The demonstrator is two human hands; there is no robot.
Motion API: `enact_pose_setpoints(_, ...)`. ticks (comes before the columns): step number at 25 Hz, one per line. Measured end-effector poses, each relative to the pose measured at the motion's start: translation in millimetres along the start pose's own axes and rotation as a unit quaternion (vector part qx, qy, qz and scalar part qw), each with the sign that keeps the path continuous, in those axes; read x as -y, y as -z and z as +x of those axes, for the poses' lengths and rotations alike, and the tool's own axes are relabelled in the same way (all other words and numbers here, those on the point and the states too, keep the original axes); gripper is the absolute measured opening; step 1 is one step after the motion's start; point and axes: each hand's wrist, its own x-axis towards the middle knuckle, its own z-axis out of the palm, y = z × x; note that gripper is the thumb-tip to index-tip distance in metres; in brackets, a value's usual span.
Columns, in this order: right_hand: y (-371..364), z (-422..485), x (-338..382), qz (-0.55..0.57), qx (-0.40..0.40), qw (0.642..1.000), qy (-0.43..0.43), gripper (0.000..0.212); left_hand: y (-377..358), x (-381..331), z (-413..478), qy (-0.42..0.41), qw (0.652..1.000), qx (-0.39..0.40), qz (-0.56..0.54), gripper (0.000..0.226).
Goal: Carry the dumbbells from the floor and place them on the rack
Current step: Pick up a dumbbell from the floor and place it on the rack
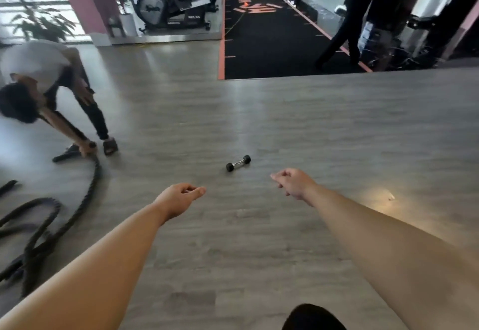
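A small dumbbell (238, 163) with black hex ends and a chrome handle lies alone on the grey wood floor, ahead of me in the middle of the view. Both my arms stretch forward over the floor. My left hand (178, 198) hangs short of the dumbbell and to its left, fingers loosely curled, holding nothing. To the dumbbell's right and slightly nearer me is my right hand (293, 182), fingers curled in, also holding nothing. Neither hand touches the dumbbell. No rack is in view.
At the left a person (41, 78) bends over, gripping a thick black battle rope (51, 215) that loops across the floor. A black turf lane (269, 31) with orange edges runs ahead. Another person's legs (347, 31) stand at its right; exercise bikes (176, 0) stand behind.
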Motion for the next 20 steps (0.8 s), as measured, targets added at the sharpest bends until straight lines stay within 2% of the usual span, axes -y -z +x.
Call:
enact_pose_setpoints(4,15,112,-7,-0.009,0.000,1.000,-0.030,0.042,-18,-34,106,0.005,0.999,0.032,0.005,0.033)
enact_pose_setpoints(8,45,245,-12,-0.041,0.027,0.997,-0.057,0.042,-34,-69,215,0.048,0.998,0.027,-0.015,0.033)
enact_pose_setpoints(14,93,404,34,-0.084,0.083,0.992,-0.050,0.030,-35,-127,351,0.092,0.994,-0.003,-0.059,0.033)
enact_pose_setpoints(17,89,474,61,-0.108,0.112,0.987,-0.039,0.041,-38,-135,398,0.114,0.991,0.000,-0.068,0.032)
enact_pose_setpoints(20,68,540,75,-0.136,0.141,0.980,-0.047,0.039,-32,-130,459,0.139,0.988,0.007,-0.070,0.032)
